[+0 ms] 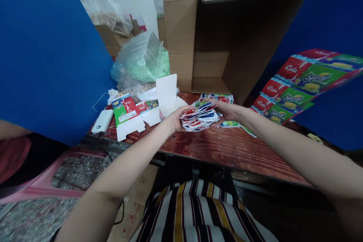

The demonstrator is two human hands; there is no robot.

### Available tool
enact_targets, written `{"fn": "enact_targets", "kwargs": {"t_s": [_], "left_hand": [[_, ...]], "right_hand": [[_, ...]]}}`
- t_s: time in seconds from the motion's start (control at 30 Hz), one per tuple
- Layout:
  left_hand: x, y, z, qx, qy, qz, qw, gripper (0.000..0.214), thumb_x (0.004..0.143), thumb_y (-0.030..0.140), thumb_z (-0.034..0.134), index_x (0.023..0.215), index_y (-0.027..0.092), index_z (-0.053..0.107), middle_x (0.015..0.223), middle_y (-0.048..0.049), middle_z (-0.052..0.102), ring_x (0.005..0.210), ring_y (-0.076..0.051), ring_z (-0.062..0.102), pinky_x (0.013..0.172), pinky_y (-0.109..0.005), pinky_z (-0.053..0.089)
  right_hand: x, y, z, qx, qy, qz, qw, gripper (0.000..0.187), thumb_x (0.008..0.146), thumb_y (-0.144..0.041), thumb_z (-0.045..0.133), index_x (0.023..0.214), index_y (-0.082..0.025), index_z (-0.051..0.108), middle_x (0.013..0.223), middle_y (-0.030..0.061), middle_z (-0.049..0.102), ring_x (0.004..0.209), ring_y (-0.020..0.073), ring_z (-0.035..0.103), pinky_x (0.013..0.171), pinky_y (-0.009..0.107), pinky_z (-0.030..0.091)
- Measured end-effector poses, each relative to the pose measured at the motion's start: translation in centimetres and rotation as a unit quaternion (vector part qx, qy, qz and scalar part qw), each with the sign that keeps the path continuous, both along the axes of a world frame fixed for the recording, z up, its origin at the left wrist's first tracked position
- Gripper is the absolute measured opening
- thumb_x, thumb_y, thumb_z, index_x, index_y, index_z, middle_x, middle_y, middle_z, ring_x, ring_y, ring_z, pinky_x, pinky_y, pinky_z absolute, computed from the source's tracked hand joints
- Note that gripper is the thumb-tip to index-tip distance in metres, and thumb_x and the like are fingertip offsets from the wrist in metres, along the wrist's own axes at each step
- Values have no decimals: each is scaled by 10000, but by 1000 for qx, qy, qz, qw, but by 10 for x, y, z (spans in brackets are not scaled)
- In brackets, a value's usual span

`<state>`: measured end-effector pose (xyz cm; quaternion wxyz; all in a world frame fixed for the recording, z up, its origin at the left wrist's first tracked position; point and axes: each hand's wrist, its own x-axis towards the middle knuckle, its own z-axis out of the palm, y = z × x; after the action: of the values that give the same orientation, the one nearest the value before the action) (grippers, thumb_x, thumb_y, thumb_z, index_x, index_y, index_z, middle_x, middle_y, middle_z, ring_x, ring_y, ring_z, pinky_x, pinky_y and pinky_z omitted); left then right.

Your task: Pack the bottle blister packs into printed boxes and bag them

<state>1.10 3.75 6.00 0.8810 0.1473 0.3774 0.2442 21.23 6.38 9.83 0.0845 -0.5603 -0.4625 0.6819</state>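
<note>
Between my two hands is a thick stack of small printed packets (200, 116), red, blue, green and white, just above the wooden table. My left hand (179, 118) grips the stack's left end. On the opposite side my right hand (227, 110) has its fingers wrapped round the right end. Behind the stack lie more packets (218, 97) of the same print. A loose green and white packet (230, 124) rests on the table below my right wrist.
A large cardboard box (180, 41) stands open behind my hands. Stacked Cola and Sprite cartons (286, 94) rise on the right. Flattened cartons (127, 115), a white power bank (102, 121) and clear plastic trays (141, 56) sit left on the table (204, 147). Blue panels (51, 45) flank both sides.
</note>
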Motion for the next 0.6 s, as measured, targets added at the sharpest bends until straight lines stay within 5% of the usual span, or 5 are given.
{"fn": "enact_targets", "kwargs": {"t_s": [0.37, 0.6], "left_hand": [[-7, -2, -1, 16, 10, 8, 1000, 302, 793, 336, 580, 985, 108, 625, 806, -108, 740, 737, -252, 709, 746, -427, 565], [-15, 2, 31, 189, 85, 157, 966, 278, 725, 173, 707, 991, 115, 651, 759, -78, 742, 689, -206, 706, 810, -402, 557]], "right_hand": [[-7, 2, -1, 20, 46, 7, 999, 483, 911, -587, 398, 1005, -171, 625, 872, 114, 721, 753, 225, 668, 618, 373, 584], [-15, 18, 15, 60, 137, 6, 989, 415, 920, -521, 448, 998, -155, 626, 925, 86, 713, 756, 164, 638, 730, 290, 545]]}}
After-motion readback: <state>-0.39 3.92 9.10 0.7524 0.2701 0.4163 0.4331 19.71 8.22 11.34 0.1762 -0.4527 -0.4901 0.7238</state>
